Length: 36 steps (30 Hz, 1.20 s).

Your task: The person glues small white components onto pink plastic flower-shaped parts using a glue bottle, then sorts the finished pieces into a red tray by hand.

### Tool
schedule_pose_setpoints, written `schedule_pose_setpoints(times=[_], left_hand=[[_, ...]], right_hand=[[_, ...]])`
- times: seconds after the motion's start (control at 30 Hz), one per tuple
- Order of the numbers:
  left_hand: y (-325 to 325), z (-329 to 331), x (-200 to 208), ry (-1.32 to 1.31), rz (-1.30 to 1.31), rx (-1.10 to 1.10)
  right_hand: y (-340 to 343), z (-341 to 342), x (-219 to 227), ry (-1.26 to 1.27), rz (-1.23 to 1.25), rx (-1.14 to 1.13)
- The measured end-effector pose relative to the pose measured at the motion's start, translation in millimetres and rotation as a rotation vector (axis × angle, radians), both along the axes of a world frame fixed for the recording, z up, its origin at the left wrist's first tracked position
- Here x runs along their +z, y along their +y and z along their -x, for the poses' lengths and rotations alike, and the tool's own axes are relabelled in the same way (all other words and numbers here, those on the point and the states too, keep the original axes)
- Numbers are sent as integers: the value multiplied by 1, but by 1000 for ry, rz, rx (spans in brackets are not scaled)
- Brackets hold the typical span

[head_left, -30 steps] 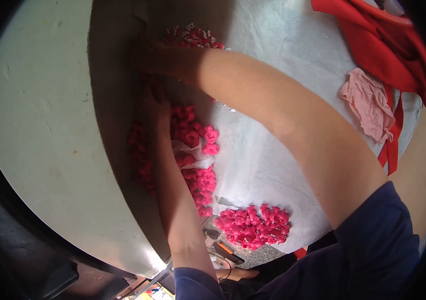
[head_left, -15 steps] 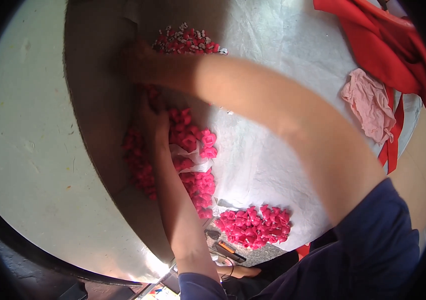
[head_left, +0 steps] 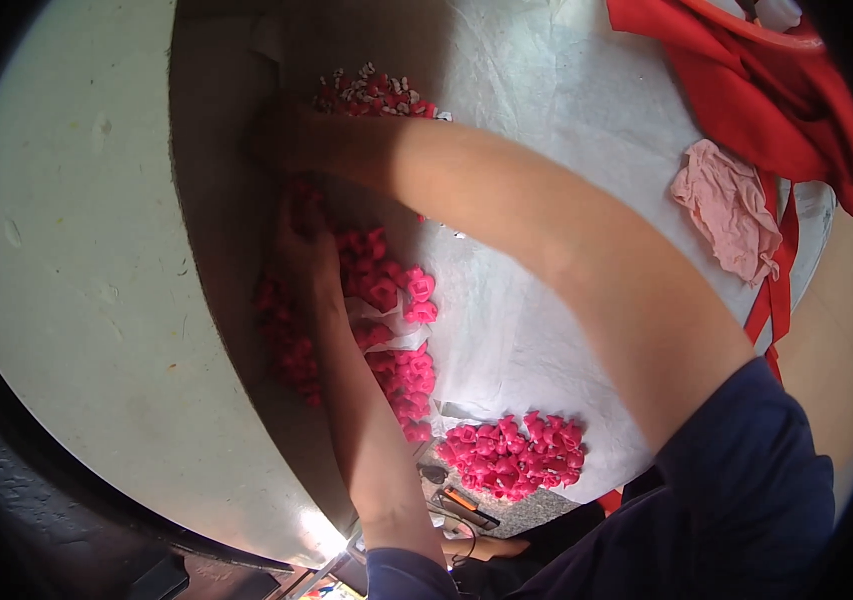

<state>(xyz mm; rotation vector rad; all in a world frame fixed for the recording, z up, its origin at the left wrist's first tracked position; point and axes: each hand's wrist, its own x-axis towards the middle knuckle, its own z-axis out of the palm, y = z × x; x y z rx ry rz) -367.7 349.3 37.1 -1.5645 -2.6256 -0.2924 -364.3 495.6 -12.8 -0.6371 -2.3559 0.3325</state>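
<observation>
My left hand (head_left: 309, 248) is in the shade at the left, its fingers curled around several small pink plastic pieces (head_left: 307, 203). Beyond it, my right hand (head_left: 282, 135) reaches across from the right; it is dark and smeared, so its fingers and anything in them cannot be made out. More pink, rounded, flower-like pieces (head_left: 381, 290) lie heaped beside my left wrist, with others under the forearm. Past my right forearm sits a pile of red pieces mixed with black-and-white ones (head_left: 372, 95), partly hidden by that arm.
A big pale curved board (head_left: 77, 270) rises along the left. White sheeting (head_left: 517, 330) covers the table, with another pink heap (head_left: 512, 455) at its near edge. At right lie a crumpled pink cloth (head_left: 727, 210) and red fabric (head_left: 747, 110). An orange-and-black tool (head_left: 467, 505) lies near the front.
The view has shifted slightly, so the board's edge sits further right. Both hands stay in nearly the same place among the pink pieces.
</observation>
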Motion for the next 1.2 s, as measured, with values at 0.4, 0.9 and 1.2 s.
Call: schedule_pose_setpoints(times=[0.4, 0.9, 1.2], left_hand=[[50, -40, 5, -209, 211, 77], [48, -80, -22, -436, -244, 33], [53, -54, 16, -286, -29, 115]], right_hand=[[21, -115, 22, -200, 147, 524], [14, -175, 12, 181, 730, 390], [-40, -218, 21, 98, 24, 604]])
